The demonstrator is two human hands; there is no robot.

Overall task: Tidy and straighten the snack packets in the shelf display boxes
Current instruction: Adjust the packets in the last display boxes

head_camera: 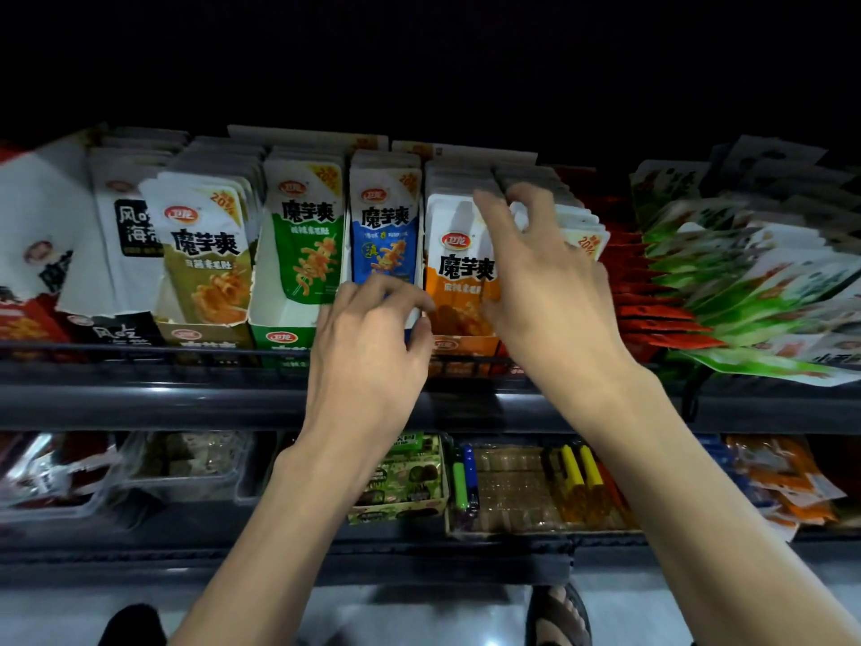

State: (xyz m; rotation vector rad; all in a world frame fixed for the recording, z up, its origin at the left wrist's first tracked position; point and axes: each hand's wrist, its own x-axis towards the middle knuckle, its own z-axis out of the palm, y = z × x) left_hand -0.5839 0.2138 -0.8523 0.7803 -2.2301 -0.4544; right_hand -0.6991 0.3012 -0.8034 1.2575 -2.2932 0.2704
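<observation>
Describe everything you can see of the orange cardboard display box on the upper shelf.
The orange cardboard display box stands on the dark upper shelf behind a wire rail, right of the blue packets. Its low front wall bears a red logo. It holds a row of orange-and-white packets; the right hand grips their tops, the rear ones fanning rightward. The left hand curls by its left front corner.

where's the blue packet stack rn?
Head view, upper shelf, centre: blue snack packets between green snack packets and orange snack packets, just above the left hand.
</observation>
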